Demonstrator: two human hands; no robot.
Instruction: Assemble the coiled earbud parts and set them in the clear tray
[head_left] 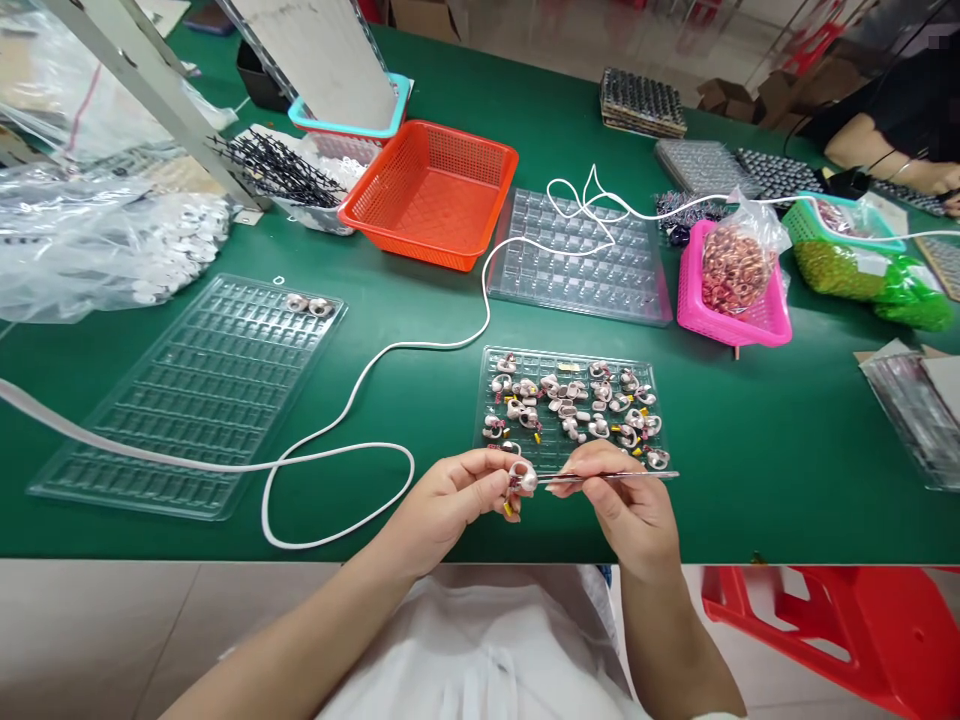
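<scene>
At the near table edge, my left hand pinches a small C-shaped white part with a pearly ball end, and a yellow tab dangles below it. Metal tweezers lie in the closed fingers of my right hand, their tips pointing left at the part. Whether the tips touch or grip it is too small to tell. Just beyond both hands is a clear plastic tray holding many similar white parts, some with reddish wires and yellow tabs.
A clear tray with two small parts lies left. A white cable loops across the table. Behind are an orange basket, another clear tray and a pink basket. Another person's arm is far right; a red stool stands below.
</scene>
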